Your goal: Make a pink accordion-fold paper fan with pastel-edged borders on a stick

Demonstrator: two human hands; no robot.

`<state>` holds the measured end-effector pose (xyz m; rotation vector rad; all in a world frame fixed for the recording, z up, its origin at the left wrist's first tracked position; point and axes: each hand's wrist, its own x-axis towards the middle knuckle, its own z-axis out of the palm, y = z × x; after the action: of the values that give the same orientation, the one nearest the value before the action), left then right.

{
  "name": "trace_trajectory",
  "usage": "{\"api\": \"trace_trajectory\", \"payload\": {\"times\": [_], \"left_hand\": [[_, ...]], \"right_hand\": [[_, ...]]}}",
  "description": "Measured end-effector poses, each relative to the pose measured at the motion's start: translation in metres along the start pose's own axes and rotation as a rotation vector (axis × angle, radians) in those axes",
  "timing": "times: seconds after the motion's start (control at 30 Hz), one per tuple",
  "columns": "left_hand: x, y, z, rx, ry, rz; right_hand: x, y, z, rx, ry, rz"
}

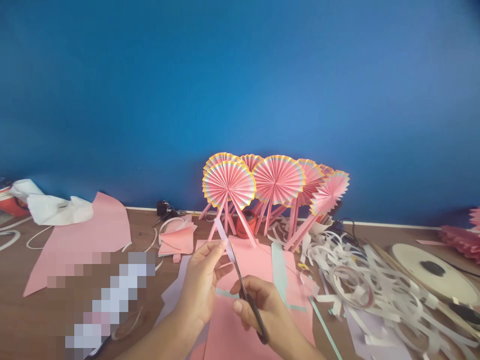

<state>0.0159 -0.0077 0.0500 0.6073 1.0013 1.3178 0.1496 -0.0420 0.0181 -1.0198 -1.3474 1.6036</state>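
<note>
The left hand (204, 280) pinches a narrow pale lilac paper strip (220, 230) between thumb and fingers, its upper end poking up in front of the pink legs of a paper fan (228, 182). A fingertip hides part of the strip; a short piece shows below it, next to the scissors (243, 287). The right hand (264, 300) is closed around the dark handles, 1 loop of which shows under the palm while the fingers cover the rest. The blades reach up to the strip, but whether they are apart or together, or touch the paper, I cannot tell. Both forearms are cut off by the bottom edge.

Beneath the hands lie pink sheets (240, 330), partly covered, with a pale blue strip (278, 265) across them. Behind, more pink pleated fans (279, 180) overlap so much that their number is unclear; a red object (245, 225) is half hidden among their legs. White strips (348, 260) tangle at right beside a round off-white disc (431, 275). At the right edge, a pink pleated piece (463, 242) is cut off. Lower left, a pale item (116, 295) is pixelated beyond recognition.
</note>
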Motion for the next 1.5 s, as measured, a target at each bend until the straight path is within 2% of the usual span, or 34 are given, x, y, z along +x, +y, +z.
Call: {"api": "trace_trajectory", "payload": {"times": [0.6,1.5], "left_hand": [[0.001,0.000,0.000,-0.039,0.003,-0.020],[0.000,0.001,-0.002,-0.021,0.025,-0.021]], "right_hand": [[0.000,-0.010,0.004,-0.038,0.062,0.111],[0.001,0.002,0.001,-0.020,0.112,0.149]]}}
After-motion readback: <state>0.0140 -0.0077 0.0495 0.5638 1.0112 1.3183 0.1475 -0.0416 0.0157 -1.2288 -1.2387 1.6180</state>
